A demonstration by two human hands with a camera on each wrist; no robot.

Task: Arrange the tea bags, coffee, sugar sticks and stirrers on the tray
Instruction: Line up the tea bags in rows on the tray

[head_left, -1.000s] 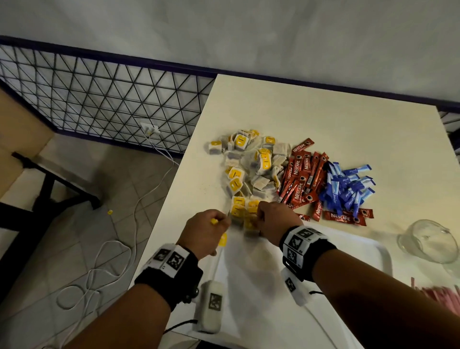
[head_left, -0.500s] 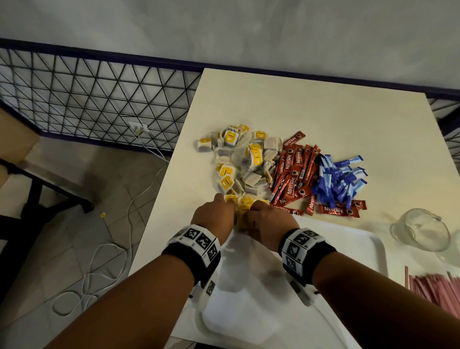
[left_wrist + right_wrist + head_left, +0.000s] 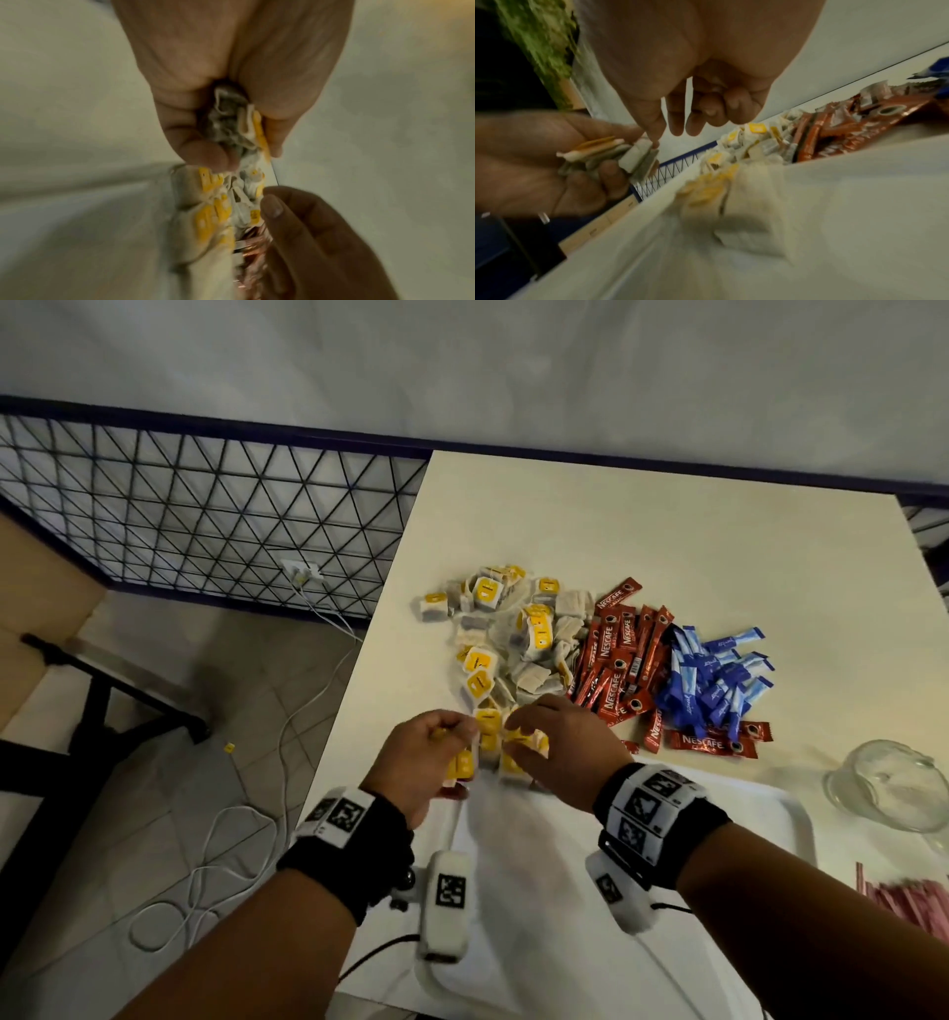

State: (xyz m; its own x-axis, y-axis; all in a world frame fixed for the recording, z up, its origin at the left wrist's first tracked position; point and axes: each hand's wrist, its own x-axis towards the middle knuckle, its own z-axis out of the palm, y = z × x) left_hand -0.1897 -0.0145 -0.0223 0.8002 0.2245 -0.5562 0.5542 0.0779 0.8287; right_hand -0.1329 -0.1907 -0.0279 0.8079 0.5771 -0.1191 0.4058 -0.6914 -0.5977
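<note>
Both hands sit slightly apart versus 0.5 s ago. Tray (image 3: 760,819) nearly bare; tea bags (image 3: 513,639) mostly piled beyond it. Left hand (image 3: 426,762) clutches a stack; right hand (image 3: 560,752) fingers narrow (hold unclear). Step: gathering tea bags. Next: place neatly.

Sachet piles (image 3: 606,660) crowd the table's (image 3: 667,531) middle beyond the tray (image 3: 760,809), a glass bowl (image 3: 893,785) flanking right; the far tabletop lies open.

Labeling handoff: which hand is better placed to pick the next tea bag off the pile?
Right. The right hand holds nothing, fingers loose beside the tea bag pile. The left hand already grips a stack of tea bags.
</note>
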